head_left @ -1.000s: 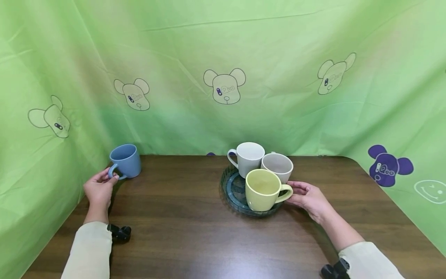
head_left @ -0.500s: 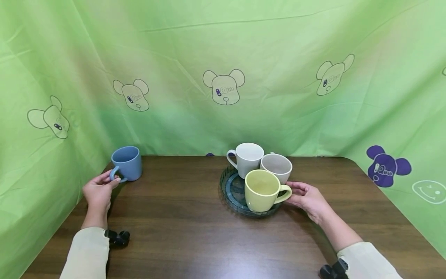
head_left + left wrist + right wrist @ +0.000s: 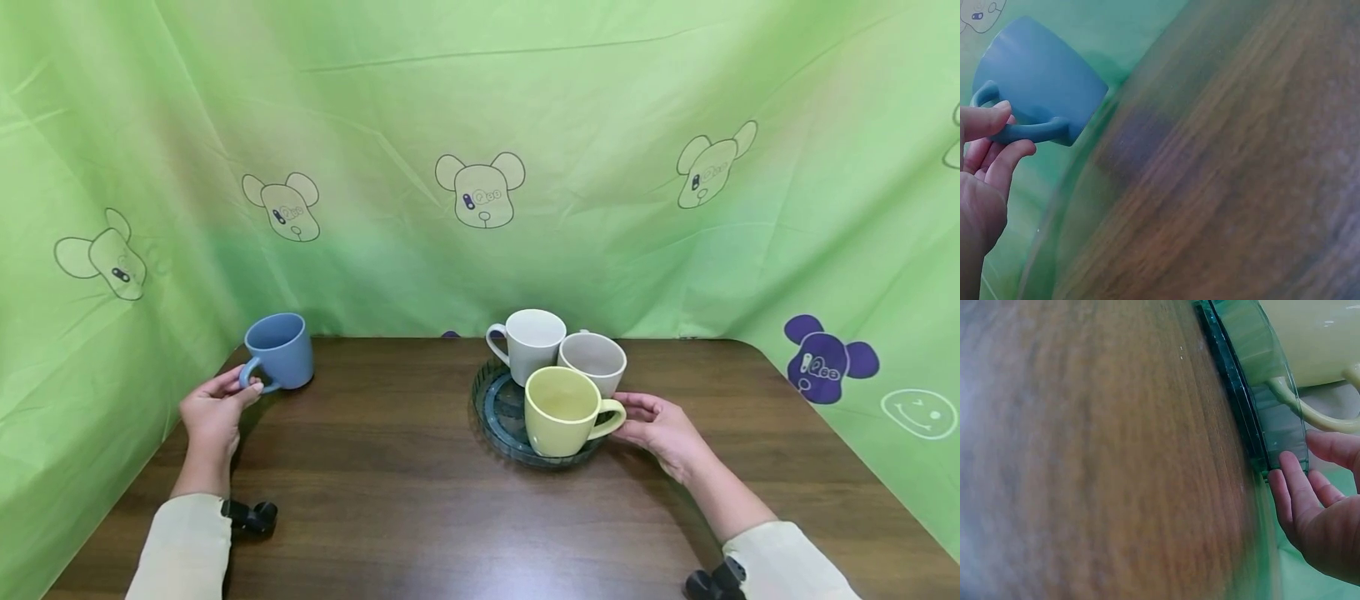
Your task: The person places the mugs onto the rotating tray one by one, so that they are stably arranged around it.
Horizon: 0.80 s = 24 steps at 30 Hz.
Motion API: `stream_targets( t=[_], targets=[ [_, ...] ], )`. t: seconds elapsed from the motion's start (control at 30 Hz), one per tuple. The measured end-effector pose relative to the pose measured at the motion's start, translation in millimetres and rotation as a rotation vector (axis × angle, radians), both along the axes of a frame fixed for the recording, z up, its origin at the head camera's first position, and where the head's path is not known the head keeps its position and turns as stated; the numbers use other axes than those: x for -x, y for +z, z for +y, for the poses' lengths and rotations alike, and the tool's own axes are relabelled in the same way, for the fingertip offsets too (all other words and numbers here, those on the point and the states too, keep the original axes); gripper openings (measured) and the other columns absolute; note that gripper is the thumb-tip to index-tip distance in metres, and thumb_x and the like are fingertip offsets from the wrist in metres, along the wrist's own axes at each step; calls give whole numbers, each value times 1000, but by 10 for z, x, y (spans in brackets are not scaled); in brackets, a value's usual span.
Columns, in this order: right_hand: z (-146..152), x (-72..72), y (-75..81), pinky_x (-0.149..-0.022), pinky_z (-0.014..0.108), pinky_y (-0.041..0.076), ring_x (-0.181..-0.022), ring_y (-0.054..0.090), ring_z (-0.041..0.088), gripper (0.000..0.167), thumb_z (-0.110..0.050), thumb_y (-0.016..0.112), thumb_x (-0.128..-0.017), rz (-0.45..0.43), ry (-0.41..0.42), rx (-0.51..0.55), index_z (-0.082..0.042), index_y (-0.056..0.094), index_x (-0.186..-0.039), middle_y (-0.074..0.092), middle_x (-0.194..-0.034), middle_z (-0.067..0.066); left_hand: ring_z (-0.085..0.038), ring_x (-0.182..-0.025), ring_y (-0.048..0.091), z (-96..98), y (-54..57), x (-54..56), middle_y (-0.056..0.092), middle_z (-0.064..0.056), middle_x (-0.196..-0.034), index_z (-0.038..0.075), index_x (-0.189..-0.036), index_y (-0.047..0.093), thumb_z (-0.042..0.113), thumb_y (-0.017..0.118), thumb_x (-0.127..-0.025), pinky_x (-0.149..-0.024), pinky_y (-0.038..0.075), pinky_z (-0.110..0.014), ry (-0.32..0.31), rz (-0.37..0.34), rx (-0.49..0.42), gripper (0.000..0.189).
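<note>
At the far left of the table, my left hand [image 3: 212, 412] pinches the handle of a blue mug [image 3: 288, 350] between thumb and fingers. The mug stands upright; whether its base touches the wood is hard to tell. My right hand [image 3: 663, 435] holds the rim of a round, clear dark-green tray [image 3: 491, 421] at its right side; in the right wrist view the fingers [image 3: 1297, 478] lie against its wall. On this tray are a yellow mug [image 3: 551, 429] in front, a white mug [image 3: 534, 350] behind, and a greyish-white mug [image 3: 596, 357] at the back right.
The brown wooden table [image 3: 390, 500] extends between the two hands and in front of them. A green printed curtain [image 3: 360, 108] hangs along the table's back and sides. Black wrist cameras [image 3: 255, 518] sit by both sleeves.
My left hand has moved the blue mug slightly to the right. The right hand stays at the tray's rim, and the tray with its mugs has not visibly moved on the table.
</note>
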State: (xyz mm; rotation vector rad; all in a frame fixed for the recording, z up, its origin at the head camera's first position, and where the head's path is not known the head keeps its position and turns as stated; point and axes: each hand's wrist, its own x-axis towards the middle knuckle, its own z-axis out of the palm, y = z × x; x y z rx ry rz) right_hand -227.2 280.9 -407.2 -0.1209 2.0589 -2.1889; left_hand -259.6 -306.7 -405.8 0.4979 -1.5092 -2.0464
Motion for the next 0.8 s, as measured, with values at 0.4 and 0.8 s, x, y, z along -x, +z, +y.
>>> stream_targets(
  t=[0.4,0.8],
  targets=[
    [-9,8,13,-81,28,57,-86,68,13,61,18,61,-84,-8,0,0,26,28,-135,65,-98,4,-9,-60,68,35,18,-34,65,-2,-63,10,-80,78,-29,66,-70,-62,57,-20,-48,13,-10,42],
    [-12,-11,13,-80,28,57,-86,68,14,62,19,61,-83,-12,1,11,26,27,-135,64,-99,6,-9,-62,69,86,36,-90,68,-1,-66,11,-83,78,-26,70,-71,-64,57,-21,-99,-5,13,40]
  ],
)
